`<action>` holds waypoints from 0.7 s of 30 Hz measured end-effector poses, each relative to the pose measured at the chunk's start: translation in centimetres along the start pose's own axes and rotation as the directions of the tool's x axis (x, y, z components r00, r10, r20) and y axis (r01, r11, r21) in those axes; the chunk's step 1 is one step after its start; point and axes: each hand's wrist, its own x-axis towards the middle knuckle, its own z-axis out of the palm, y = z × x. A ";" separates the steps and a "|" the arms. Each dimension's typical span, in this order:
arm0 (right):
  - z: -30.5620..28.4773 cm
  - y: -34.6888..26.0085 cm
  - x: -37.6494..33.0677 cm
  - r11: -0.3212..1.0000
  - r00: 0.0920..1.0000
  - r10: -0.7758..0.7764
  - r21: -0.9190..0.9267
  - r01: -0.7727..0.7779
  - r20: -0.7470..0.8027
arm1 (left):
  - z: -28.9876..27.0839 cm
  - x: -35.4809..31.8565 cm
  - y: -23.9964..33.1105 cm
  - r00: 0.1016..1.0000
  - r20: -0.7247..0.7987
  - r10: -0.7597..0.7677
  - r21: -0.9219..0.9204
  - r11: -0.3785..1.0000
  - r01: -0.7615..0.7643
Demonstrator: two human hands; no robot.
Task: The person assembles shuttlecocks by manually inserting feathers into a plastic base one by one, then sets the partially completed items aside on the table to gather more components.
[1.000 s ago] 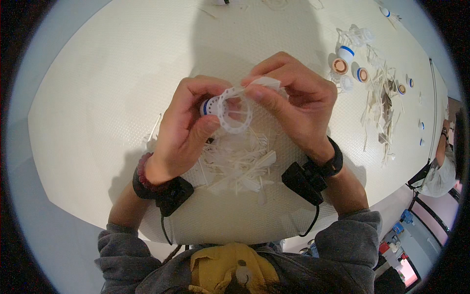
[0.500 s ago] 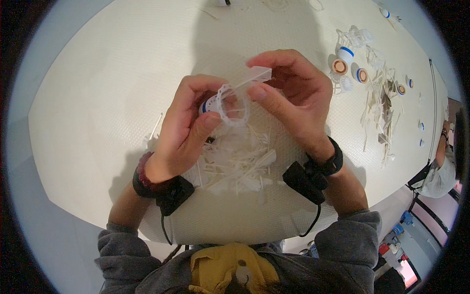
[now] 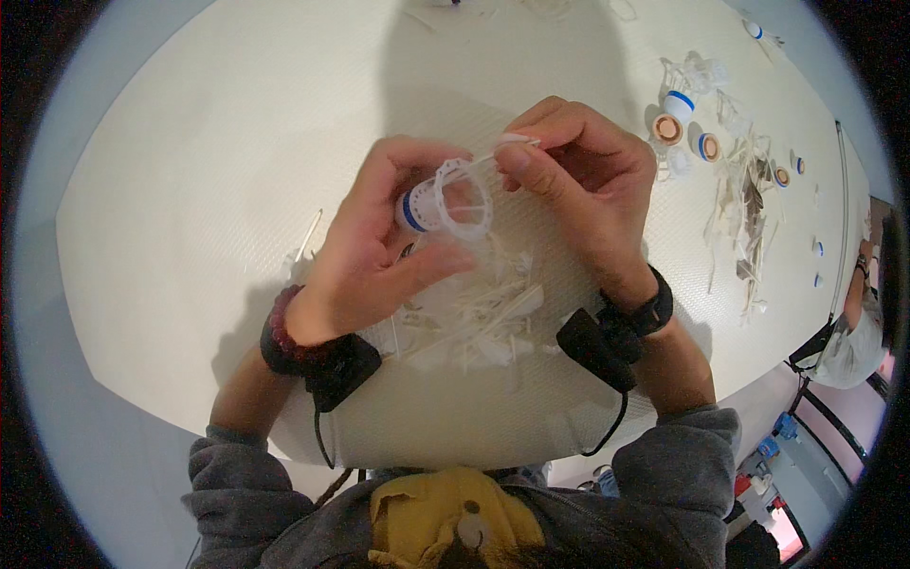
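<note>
In front of me, my left hand [image 3: 379, 228] cradles a shuttlecock with a white head, a blue band and a translucent plastic skirt [image 3: 464, 201]. Its fingers curl behind the head, while the thumb stands off below the skirt. My right hand [image 3: 578, 185] pinches a thin white feather piece [image 3: 517, 141] between thumb and fingertips. The feather's shaft reaches left to the upper rim of the skirt; whether it is fixed there I cannot tell. Below both hands lies a loose heap of white feather shafts and scraps [image 3: 493, 313].
On the table [image 3: 218, 142], to the right, lie several blue-banded shuttlecock heads [image 3: 667, 129] with tan undersides, translucent skirts [image 3: 706, 71] and a long feather pile [image 3: 751, 209]. One stray shaft [image 3: 310, 234] lies left. Another person's arm [image 3: 861, 280] shows at the far right edge.
My left thumb has lifted off the skirt and spread away. The feather piece in my right hand has turned from broad side to nearly edge-on, and the shuttlecock has shifted slightly right.
</note>
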 end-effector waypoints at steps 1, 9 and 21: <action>0.0 0.0 0.0 1.000 1.000 -0.002 0.006 0.002 0.002 | 0.1 0.0 0.0 1.000 -0.001 -0.004 0.084 0.996 0.004; 0.1 0.2 0.3 0.984 0.999 -0.028 -0.177 0.022 -0.026 | -0.3 -0.1 -0.9 0.953 -0.235 0.191 0.230 0.964 -0.136; -0.5 0.3 0.3 0.762 0.967 -0.057 -0.615 0.204 0.250 | 0.0 0.0 -0.7 0.932 -0.330 0.149 0.206 0.975 -0.083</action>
